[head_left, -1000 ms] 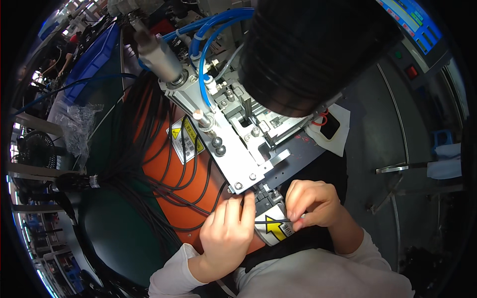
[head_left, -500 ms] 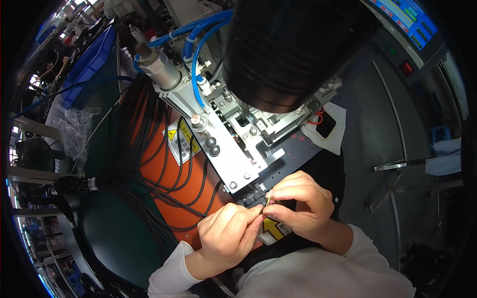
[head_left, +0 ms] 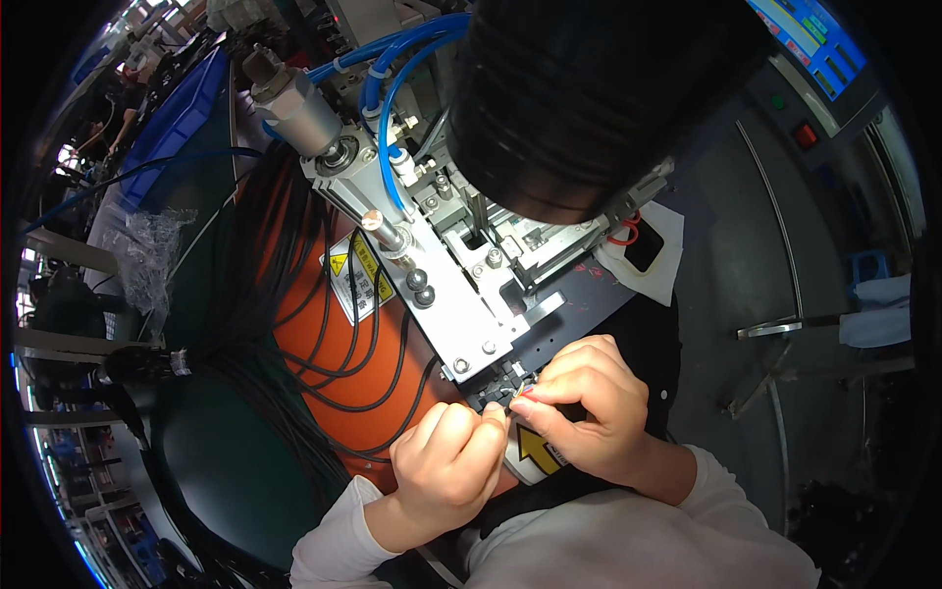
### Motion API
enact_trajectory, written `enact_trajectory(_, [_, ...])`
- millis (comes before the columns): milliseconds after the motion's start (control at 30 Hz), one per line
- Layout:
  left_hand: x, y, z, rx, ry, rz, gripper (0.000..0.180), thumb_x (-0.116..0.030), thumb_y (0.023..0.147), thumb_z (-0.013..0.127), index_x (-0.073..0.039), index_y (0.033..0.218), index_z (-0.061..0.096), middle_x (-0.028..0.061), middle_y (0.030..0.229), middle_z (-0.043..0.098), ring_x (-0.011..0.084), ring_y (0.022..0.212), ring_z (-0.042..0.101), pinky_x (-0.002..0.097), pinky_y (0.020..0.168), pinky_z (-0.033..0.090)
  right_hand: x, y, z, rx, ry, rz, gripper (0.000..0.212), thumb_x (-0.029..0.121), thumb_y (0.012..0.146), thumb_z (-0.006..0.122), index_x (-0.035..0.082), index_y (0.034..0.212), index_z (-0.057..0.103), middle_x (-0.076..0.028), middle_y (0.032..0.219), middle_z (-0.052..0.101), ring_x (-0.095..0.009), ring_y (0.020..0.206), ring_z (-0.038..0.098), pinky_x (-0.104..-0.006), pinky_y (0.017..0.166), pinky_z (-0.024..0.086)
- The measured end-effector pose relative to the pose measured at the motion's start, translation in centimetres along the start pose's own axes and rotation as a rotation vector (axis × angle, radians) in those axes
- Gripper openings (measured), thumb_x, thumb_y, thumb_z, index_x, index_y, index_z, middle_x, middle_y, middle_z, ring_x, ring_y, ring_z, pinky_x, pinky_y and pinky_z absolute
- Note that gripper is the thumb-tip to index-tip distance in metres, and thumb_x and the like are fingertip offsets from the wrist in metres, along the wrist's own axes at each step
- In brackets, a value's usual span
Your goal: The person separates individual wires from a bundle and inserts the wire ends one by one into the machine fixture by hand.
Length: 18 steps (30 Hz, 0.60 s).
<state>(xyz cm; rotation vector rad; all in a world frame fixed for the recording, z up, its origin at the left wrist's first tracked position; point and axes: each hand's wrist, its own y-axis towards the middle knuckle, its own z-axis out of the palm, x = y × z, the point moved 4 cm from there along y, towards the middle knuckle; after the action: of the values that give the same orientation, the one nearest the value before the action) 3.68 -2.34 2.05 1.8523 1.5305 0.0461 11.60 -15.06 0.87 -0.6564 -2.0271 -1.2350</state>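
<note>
Hands (head_left: pixel 446 461), apart earlier, now come together at thin wires (head_left: pixel 520 391).

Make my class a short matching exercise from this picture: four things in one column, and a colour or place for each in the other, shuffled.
Things:
1. Thin wires
2. Printed arrow
3. Curved tubes
4. Long cables

Colours and places:
A. Black, lying partly over an orange surface
B. Between the left hand and the right hand
C. Bright blue
D. Yellow

Pairs: 1-B, 2-D, 3-C, 4-A
</note>
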Motion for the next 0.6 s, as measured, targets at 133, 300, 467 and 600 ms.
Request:
enact_trajectory(133, [0.2, 0.2, 0.2, 0.089, 0.101, 0.069, 0.013, -0.005, 0.072, 0.066, -0.004, 0.085, 0.064, 0.0008, 0.068, 0.043, 0.0123, 0.055, 0.044, 0.0260, 0.041, 0.033, -0.3, 1.1, -1.1, 0.174, -0.051, 0.052, 0.017, 0.008, 0.072, 0.077, 0.007, 0.080, 0.062, -0.004, 0.077, 0.062, -0.022, 0.072, 0.058, -0.0311, 0.067, 0.041])
enact_trajectory(300, [0.2, 0.0, 0.7, 0.112, 0.170, 0.126, 0.017, -0.006, 0.072, 0.065, -0.006, 0.089, 0.065, -0.0006, 0.071, 0.047, 0.0109, 0.056, 0.044, 0.0237, 0.042, 0.033, -1.5, 1.3, -1.1, 0.434, 0.052, 0.152, 0.013, 0.011, 0.077, 0.071, 0.004, 0.079, 0.061, -0.005, 0.076, 0.059, -0.021, 0.071, 0.056, -0.0308, 0.067, 0.043])
enact_trajectory(467, [-0.2, 0.1, 0.8, 0.072, 0.187, 0.135, 0.029, -0.005, 0.068, 0.066, -0.007, 0.097, 0.068, -0.0002, 0.074, 0.052, 0.0112, 0.057, 0.046, 0.0235, 0.043, 0.035, -3.3, 0.8, -1.2, 0.391, 0.307, 0.361, 0.011, 0.007, 0.078, 0.070, 0.000, 0.078, 0.062, -0.007, 0.077, 0.062, -0.017, 0.072, 0.058, -0.0287, 0.065, 0.046])
enact_trajectory(600, [-0.6, -0.6, 1.7, 0.110, 0.242, 0.157, 0.038, -0.004, 0.066, 0.065, -0.007, 0.104, 0.070, 0.0002, 0.076, 0.055, 0.0106, 0.056, 0.048, 0.0226, 0.044, 0.036, -4.8, -0.2, -0.8, 0.320, 0.292, 0.415, 0.005, 0.004, 0.077, 0.069, 0.000, 0.080, 0.067, -0.009, 0.079, 0.067, -0.019, 0.073, 0.063, -0.0289, 0.070, 0.047])
